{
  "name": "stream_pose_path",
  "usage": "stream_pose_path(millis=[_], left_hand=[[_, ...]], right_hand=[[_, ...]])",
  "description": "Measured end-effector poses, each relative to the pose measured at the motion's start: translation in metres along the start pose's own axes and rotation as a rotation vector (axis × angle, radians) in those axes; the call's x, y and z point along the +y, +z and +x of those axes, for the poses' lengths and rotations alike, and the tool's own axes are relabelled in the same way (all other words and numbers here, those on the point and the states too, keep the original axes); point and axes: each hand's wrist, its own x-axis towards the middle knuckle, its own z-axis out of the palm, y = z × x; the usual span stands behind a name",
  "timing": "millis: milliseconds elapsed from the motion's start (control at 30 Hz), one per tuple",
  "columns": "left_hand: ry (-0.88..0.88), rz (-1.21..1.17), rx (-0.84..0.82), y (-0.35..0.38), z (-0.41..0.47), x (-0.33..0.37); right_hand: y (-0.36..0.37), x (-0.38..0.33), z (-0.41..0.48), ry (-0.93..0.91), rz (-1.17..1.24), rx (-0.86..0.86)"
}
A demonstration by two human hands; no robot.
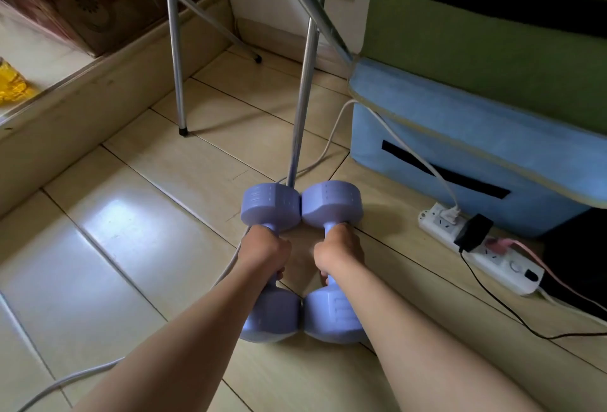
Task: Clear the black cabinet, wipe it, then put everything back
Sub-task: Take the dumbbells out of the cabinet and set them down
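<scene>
A person is gripping two purple dumbbells, left hand (264,249) wrapped around one dumbbell (270,260), right hand (338,252) around the other dumbbell (331,260). Both are resting side by side on the floor (138,231) just beside a metal pole (302,116), likely being parked clear of the cabinet.

One head-worn camera looks steeply down and forward from close above the tiled floor (138,247), its wide-angle lens bending the edges; no second view.
</scene>
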Motion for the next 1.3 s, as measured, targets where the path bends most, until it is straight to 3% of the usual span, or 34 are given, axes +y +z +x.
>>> stream_pose_path(millis=[433, 633, 767, 1000, 1300], left_hand=[[0.001, 0.064, -0.001, 0.001, 0.004, -0.003], [0.048, 0.567, -0.053, -0.014, 0.010, 0.004], [0.150, 0.802, 0.011, -0.018, -0.004, 0.013], [0.362, 0.886, 0.184, -0.016, -0.058, 0.055], [0.651, 0.949, 0.149, 0.040, -0.139, 0.125]], right_hand=[[-0.011, -0.001, -0.004, -0.018, -0.038, -0.062], [-0.045, -0.005, -0.017, -0.109, -0.257, -0.181], [-0.061, 0.005, -0.027, -0.106, -0.263, -0.094], [-0.122, 0.032, -0.061, -0.186, -0.293, -0.008], [-0.227, 0.092, -0.102, -0.179, -0.464, 0.145]])
